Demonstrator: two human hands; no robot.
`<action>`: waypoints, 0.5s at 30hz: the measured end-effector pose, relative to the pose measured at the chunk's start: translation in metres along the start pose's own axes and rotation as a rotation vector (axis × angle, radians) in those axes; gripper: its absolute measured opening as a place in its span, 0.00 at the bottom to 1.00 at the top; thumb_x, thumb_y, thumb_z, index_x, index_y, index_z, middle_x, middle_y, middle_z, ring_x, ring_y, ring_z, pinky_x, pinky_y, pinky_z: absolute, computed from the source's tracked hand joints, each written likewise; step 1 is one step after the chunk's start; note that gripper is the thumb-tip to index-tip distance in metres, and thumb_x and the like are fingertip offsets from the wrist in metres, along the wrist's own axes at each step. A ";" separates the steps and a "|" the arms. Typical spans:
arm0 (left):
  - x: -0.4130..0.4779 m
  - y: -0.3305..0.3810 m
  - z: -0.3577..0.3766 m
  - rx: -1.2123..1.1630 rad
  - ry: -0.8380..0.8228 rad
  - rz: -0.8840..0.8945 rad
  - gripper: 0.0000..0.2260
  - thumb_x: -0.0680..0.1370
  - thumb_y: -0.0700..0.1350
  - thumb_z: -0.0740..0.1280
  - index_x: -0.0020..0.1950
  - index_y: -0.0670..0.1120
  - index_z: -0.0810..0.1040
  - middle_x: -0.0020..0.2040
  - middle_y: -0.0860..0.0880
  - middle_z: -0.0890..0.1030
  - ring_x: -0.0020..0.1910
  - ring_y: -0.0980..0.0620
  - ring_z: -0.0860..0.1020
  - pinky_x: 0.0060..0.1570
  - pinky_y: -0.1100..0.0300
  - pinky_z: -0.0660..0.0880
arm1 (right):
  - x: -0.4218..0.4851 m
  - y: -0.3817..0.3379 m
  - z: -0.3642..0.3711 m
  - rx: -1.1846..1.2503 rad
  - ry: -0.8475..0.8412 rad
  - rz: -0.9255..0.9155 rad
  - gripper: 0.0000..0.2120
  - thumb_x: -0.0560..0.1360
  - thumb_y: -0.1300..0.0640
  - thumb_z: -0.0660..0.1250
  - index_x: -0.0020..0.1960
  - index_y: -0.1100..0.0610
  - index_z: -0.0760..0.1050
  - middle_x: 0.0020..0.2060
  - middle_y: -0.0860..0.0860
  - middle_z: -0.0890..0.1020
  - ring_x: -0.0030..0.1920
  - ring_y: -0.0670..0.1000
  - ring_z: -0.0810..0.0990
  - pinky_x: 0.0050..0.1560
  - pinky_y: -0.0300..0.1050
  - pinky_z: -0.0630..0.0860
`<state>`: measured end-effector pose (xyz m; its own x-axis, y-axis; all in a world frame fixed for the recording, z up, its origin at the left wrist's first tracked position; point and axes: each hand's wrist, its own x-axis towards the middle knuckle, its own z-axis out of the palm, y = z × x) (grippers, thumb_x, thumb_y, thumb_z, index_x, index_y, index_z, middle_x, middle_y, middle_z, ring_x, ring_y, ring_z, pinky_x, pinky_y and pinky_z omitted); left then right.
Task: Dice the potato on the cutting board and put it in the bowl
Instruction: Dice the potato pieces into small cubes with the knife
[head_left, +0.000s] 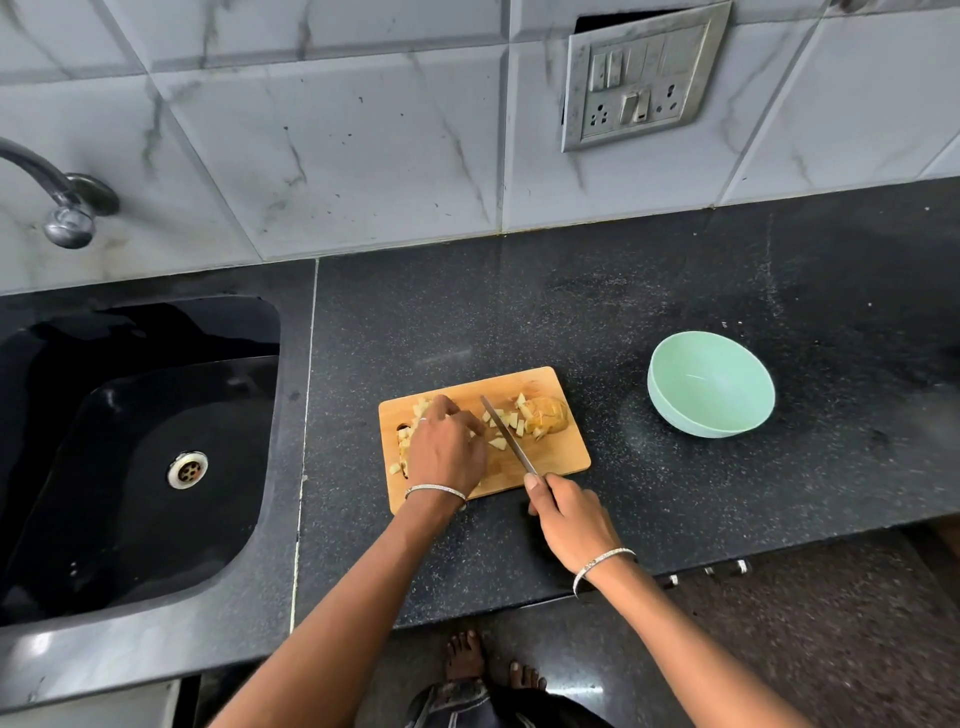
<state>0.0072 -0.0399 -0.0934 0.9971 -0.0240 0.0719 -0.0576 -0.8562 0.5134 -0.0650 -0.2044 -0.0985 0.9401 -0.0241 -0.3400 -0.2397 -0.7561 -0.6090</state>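
My right hand (566, 514) grips the knife (506, 434) by its handle, thumb up near the blade base. The blade runs diagonally over the cutting board (550, 379), tip toward the far edge, btwn the two heaps of cut pieces. My left hand (447, 447) lies palm down on the board's left part, fingers bent onto the potato dice (498, 418); can't tell if it actually holds any. More dice lie right of the blade, next to an uncut potato chunk (548, 415) w/ skin on, at the board's right end. The board sits on the dark counter (623, 312). The green bowl (675, 410) stands right of the board, apart from it, nothing inside. Sink (130, 441) and tap (57, 192) far left; socket panel (641, 78) on the tiled wall.
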 end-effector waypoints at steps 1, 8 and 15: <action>-0.001 0.003 0.002 0.016 -0.034 0.026 0.08 0.72 0.43 0.68 0.48 0.49 0.85 0.50 0.47 0.75 0.46 0.45 0.77 0.44 0.54 0.75 | 0.000 0.003 -0.001 0.008 0.011 0.004 0.23 0.82 0.40 0.50 0.43 0.53 0.74 0.40 0.51 0.82 0.43 0.57 0.80 0.47 0.53 0.75; 0.005 0.008 0.006 0.112 -0.089 0.063 0.08 0.74 0.49 0.71 0.51 0.51 0.83 0.52 0.50 0.75 0.51 0.48 0.75 0.48 0.54 0.73 | -0.008 0.011 -0.001 0.012 0.038 0.010 0.22 0.82 0.39 0.50 0.44 0.53 0.73 0.40 0.51 0.83 0.43 0.57 0.80 0.48 0.55 0.75; 0.003 0.001 0.004 0.078 -0.079 -0.015 0.08 0.71 0.49 0.75 0.46 0.47 0.84 0.51 0.48 0.76 0.50 0.47 0.75 0.48 0.54 0.71 | -0.017 0.007 0.005 -0.057 0.007 -0.016 0.22 0.82 0.39 0.49 0.44 0.53 0.71 0.40 0.54 0.82 0.45 0.61 0.79 0.47 0.56 0.75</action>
<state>0.0108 -0.0429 -0.0962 0.9988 -0.0489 -0.0043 -0.0419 -0.8944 0.4452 -0.0844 -0.2058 -0.1005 0.9453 -0.0162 -0.3259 -0.2108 -0.7926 -0.5721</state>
